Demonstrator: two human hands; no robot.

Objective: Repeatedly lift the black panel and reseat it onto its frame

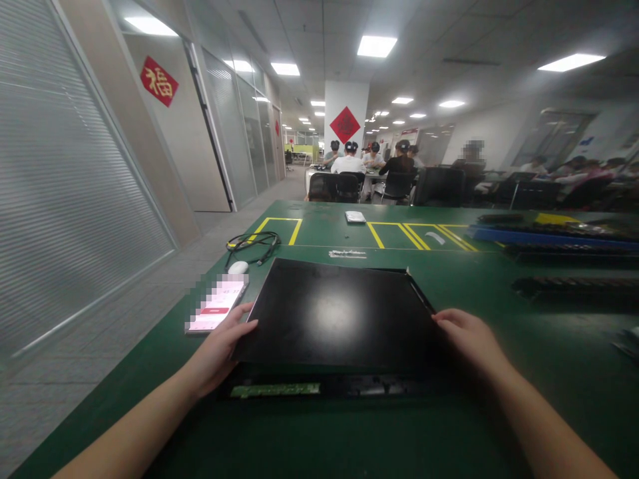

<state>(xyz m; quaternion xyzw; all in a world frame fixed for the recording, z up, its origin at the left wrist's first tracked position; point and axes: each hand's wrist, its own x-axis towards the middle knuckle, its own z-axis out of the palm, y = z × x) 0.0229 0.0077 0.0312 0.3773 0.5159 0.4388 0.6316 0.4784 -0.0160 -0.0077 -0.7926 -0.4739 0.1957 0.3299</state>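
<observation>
Black and glossy, a flat panel [344, 309] lies slightly tilted over a dark frame [369, 384] near the middle of the green counter [319, 449], a ceiling light mirrored as a pale spot on its face. Fingers of the left hand [214, 352] grasp its left edge, thumb on the upper side; those of the right hand [466, 336] are pinched at its right edge, though whether they also catch the frame beneath, I cannot tell. Along the frame's near side, a green circuit strip [275, 390] shows below the panel's lower edge. Just beside the left hand lies a phone [227, 296] with a lit, partly blurred screen, then a rounded white object [238, 267] and a coiled black cable [254, 247]. Beyond the panel, a small white box [355, 217] sits near yellow tape lines [377, 236]. Farther right lies a long blue piece [529, 237]; in the background, people sit around another table.
</observation>
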